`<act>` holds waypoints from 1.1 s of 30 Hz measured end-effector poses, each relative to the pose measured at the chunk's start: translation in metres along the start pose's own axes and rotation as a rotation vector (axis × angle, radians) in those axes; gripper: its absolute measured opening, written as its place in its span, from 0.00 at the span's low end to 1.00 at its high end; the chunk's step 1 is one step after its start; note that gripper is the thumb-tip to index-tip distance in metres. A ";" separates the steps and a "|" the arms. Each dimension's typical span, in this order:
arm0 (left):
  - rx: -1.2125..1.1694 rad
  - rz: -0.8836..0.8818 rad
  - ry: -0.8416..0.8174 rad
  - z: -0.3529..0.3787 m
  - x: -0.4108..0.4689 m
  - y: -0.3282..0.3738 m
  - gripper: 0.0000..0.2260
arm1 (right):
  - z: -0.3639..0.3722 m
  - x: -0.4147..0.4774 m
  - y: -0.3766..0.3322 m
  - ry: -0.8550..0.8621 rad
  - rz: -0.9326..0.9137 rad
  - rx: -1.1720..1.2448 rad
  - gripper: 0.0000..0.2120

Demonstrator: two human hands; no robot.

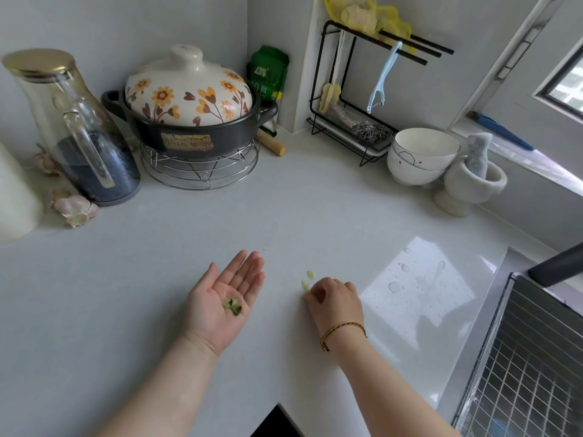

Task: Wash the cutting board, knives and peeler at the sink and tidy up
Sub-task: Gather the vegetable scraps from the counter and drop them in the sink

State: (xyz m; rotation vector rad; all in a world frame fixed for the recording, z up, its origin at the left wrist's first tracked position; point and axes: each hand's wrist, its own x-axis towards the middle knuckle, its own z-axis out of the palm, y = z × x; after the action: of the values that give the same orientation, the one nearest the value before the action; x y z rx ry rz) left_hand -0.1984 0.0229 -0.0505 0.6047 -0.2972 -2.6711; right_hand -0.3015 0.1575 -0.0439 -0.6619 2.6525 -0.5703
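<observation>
My left hand (225,299) lies palm up just above the grey countertop (157,279), fingers straight, with a few green vegetable scraps (232,306) resting in the palm. My right hand (336,299) is palm down beside it, fingertips curled onto the counter at two pale green scraps (308,280). Whether it pinches one of them I cannot tell. A light blue peeler (380,80) hangs from the black wire rack (318,89) at the back. The sink (530,373) with a wire grid sits at the right edge.
A flowered clay pot (189,102) on a wire stand and a glass jug (75,127) stand at the back left, with garlic bulbs (75,209) near them. Two stacked bowls (421,156) and a stone mortar (473,181) stand at the right. Water drops wet the counter beside the sink.
</observation>
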 end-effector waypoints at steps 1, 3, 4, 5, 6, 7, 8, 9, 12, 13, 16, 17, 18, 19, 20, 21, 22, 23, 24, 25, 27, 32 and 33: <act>0.001 0.002 0.003 0.000 0.000 0.000 0.33 | -0.001 0.000 0.000 0.014 -0.013 -0.001 0.04; -0.002 0.002 0.007 0.000 0.000 0.001 0.33 | 0.001 0.001 0.000 0.032 -0.044 -0.015 0.12; -0.007 0.000 0.006 0.000 0.000 0.001 0.33 | 0.001 0.002 -0.001 0.032 -0.051 -0.017 0.13; -0.009 -0.002 0.005 0.000 0.000 0.001 0.33 | 0.001 0.004 -0.003 0.031 -0.054 -0.020 0.13; -0.009 -0.005 0.003 -0.001 0.000 0.001 0.33 | 0.000 0.006 -0.004 0.021 -0.046 -0.023 0.12; -0.010 -0.007 0.003 -0.001 0.000 0.001 0.33 | -0.001 0.007 -0.006 0.015 -0.042 -0.024 0.11; -0.007 -0.009 0.005 -0.001 0.000 0.001 0.33 | -0.002 0.009 -0.008 0.001 -0.036 -0.027 0.11; -0.004 -0.009 0.008 -0.002 0.000 0.001 0.33 | -0.003 0.010 -0.009 -0.011 -0.033 -0.028 0.10; 0.004 -0.006 0.011 -0.002 0.000 0.001 0.33 | -0.004 0.011 -0.009 -0.024 -0.047 -0.035 0.04; 0.005 -0.004 0.012 -0.002 0.001 0.001 0.33 | -0.004 0.011 -0.008 -0.011 -0.065 -0.045 0.03; 0.011 0.001 0.012 -0.003 0.001 0.003 0.33 | -0.003 0.011 -0.004 0.064 -0.107 -0.036 0.06; 0.012 0.004 0.010 -0.004 0.001 0.003 0.33 | -0.004 0.013 -0.005 0.086 -0.097 -0.014 0.08; 0.007 0.004 0.006 -0.005 0.002 0.003 0.33 | -0.005 0.015 -0.005 0.093 -0.083 0.006 0.09; 0.007 0.002 0.005 -0.006 0.002 0.004 0.33 | -0.007 0.017 -0.005 0.080 -0.067 0.011 0.11; 0.008 0.002 0.002 -0.006 0.002 0.004 0.33 | -0.008 0.019 -0.005 0.051 -0.054 -0.001 0.12; 0.010 0.007 0.001 -0.006 0.001 0.004 0.33 | -0.010 0.021 -0.005 0.018 -0.043 -0.022 0.13; 0.010 0.013 0.000 -0.007 0.001 0.005 0.33 | -0.010 0.022 -0.004 -0.012 -0.036 -0.041 0.14; 0.013 0.011 -0.005 -0.006 0.001 0.006 0.30 | -0.011 0.022 -0.004 -0.031 -0.031 -0.049 0.14; 0.022 0.012 0.000 -0.006 0.000 0.006 0.25 | -0.012 0.022 -0.003 -0.041 -0.026 -0.044 0.15; 0.024 0.018 0.020 -0.004 -0.001 0.006 0.16 | -0.012 0.022 -0.003 -0.048 -0.023 -0.034 0.16; 0.022 0.043 0.059 -0.005 0.000 0.005 0.18 | -0.014 0.023 -0.002 -0.068 -0.046 -0.031 0.17; 0.033 0.038 0.084 -0.004 0.000 0.003 0.26 | -0.019 0.026 -0.004 -0.114 -0.123 -0.046 0.12; 0.033 0.036 0.088 -0.003 0.000 0.003 0.26 | -0.020 0.026 -0.005 -0.121 -0.132 -0.055 0.11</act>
State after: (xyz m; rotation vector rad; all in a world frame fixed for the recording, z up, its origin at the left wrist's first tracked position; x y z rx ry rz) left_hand -0.1957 0.0197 -0.0524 0.7178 -0.3255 -2.6014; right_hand -0.3294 0.1460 -0.0307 -0.8650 2.5338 -0.4778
